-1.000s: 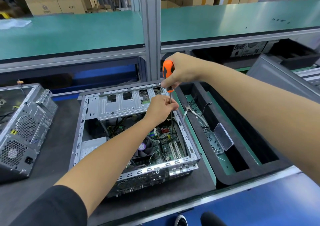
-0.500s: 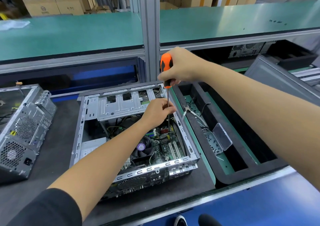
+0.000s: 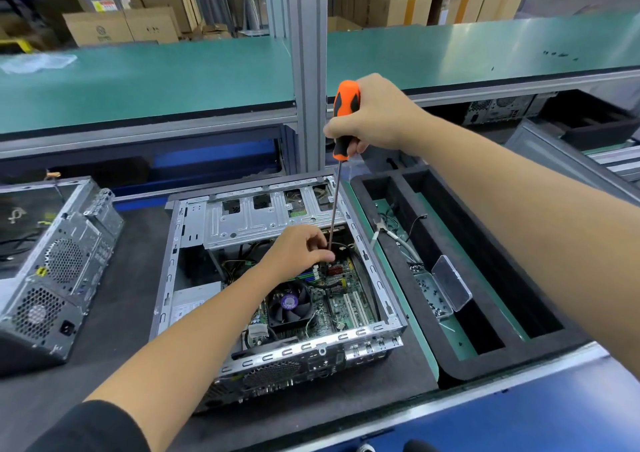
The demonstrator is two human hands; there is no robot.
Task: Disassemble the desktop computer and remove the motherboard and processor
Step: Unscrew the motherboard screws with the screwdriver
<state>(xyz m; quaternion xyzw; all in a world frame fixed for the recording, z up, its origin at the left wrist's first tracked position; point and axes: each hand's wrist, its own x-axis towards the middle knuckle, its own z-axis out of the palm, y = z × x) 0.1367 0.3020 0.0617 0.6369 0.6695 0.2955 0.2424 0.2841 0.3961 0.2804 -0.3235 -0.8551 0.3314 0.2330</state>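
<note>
An open desktop case (image 3: 384, 299) lies on the dark mat. Inside it sits the green motherboard (image 3: 349, 299) with a black cooler fan (image 3: 289, 304) over the processor, which is hidden. My right hand (image 3: 375, 115) grips the orange and black handle of a long screwdriver (image 3: 346, 119). Its thin shaft runs almost straight down into the case's far right corner. My left hand (image 3: 299, 250) is inside the case and pinches the lower end of the shaft just above the board. The tip is hidden behind my fingers.
A second computer case (image 3: 59, 271) stands tilted at the left. Right of the open case is a black foam tray (image 3: 485, 313) holding pliers (image 3: 382, 230), cables and a clear box of screws (image 3: 431, 295). A metal post (image 3: 306, 70) and green shelf rise behind.
My right hand lifted the screwdriver handle higher, so more shaft shows. My left hand slid lower into the case along the shaft.
</note>
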